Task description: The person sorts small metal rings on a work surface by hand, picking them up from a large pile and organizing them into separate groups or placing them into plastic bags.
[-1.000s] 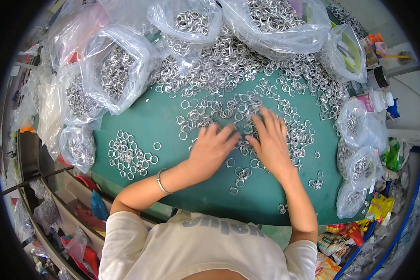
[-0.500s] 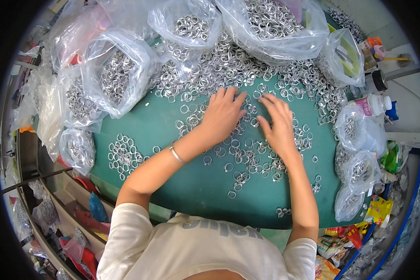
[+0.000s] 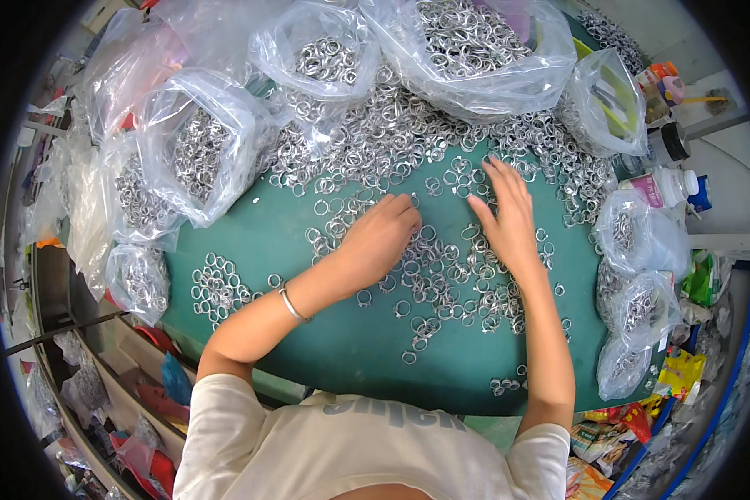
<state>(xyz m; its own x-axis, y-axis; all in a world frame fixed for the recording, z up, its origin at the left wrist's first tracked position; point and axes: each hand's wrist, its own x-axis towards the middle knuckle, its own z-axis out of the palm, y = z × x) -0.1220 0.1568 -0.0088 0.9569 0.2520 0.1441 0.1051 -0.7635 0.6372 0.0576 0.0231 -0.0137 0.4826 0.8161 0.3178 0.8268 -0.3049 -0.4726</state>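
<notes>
Many small silvery metal rings lie scattered over a green tabletop [image 3: 350,350]. My left hand [image 3: 379,240] rests low among them with its fingers curled inward, beside a loose patch of rings [image 3: 429,262]. Whatever its fingertips pinch is hidden beneath the hand. To the right, my right hand [image 3: 508,218] is open, thumb and fingers apart, nothing visible in it. Its fingertips are near a few rings [image 3: 462,177] in front of the big heap of rings [image 3: 375,137]. A bangle [image 3: 292,304] circles my left wrist.
Clear plastic bags of rings stand along the back and left, among them a large bag [image 3: 475,92] and another bag [image 3: 198,158]. More bags [image 3: 629,304] line the right edge. A separate ring cluster [image 3: 218,285] sits left; a white bottle [image 3: 671,187] stands far right.
My left hand has drawn back from the heap toward me, its fingers now curled in. My right hand has moved slightly right, away from the left one.
</notes>
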